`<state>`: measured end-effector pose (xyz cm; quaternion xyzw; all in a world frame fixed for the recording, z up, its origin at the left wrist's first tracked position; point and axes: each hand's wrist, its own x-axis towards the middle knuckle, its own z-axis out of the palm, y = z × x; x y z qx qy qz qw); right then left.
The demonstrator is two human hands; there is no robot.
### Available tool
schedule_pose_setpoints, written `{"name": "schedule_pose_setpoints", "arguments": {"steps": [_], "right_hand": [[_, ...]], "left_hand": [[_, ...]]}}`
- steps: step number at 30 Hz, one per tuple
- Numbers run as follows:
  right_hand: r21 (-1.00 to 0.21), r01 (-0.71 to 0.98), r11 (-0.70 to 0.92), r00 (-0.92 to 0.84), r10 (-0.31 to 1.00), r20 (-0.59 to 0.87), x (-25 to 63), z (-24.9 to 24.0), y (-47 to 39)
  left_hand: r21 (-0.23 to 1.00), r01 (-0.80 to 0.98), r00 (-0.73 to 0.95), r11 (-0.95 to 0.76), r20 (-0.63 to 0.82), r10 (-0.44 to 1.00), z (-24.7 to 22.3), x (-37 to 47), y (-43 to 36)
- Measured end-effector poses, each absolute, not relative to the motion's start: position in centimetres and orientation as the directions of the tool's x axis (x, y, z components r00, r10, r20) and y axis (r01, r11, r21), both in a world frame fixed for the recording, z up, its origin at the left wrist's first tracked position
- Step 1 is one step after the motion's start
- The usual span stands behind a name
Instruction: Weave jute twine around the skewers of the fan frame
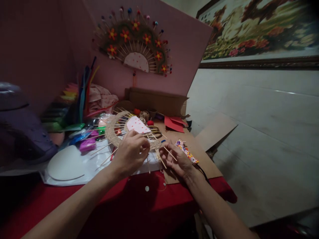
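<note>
A half-round fan of thin wooden sticks, banded with twine point(112, 131), stands in front of me. Its centre is a pink, red-dotted half circle point(138, 125). My left hand point(132, 151) is closed in a pinch in front of the band; whatever its fingertips hold is hidden. At the band's right end, my right hand point(178, 161) grips the fan, its fingers partly behind the sticks. A small blue piece point(163, 141) shows on the band near those fingers. Just beyond the right hand lies a flower-patterned tool point(188, 152) with a black cord.
Scissors point(156, 132), red sheets point(174, 123) and a twine ball point(144, 115) lie behind the fan. Colourful packets point(87, 144) and a white disc point(65, 164) are at left. Cardboard point(208, 167) covers the right side of the red cloth point(119, 202). A finished-looking fan point(136, 43) hangs above.
</note>
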<state>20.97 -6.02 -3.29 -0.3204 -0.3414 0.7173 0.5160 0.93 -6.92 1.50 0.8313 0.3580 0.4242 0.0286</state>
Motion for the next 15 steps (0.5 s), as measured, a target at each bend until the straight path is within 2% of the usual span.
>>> {"name": "schedule_pose_setpoints", "arguments": {"steps": [4, 10, 15], "right_hand": [[-0.79, -0.579, -0.204, -0.316, 0.949, -0.014, 21.0, -3.1, -6.0], [-0.826, -0.554, -0.103, -0.306, 0.948, 0.088, 20.7, -2.5, -6.3], [-0.81, -0.577, -0.103, -0.273, 0.959, 0.073, 20.4, -2.6, -5.9]], "left_hand": [[0.393, 0.585, 0.353, -0.709, 0.664, 0.659, 2.0, 0.4, -6.7], [0.485, 0.654, 0.093, -0.58, 0.71, 0.698, 3.1, -0.6, -6.3], [0.568, 0.663, -0.082, -0.488, 0.703, 0.707, 3.0, -1.3, -5.6]]}}
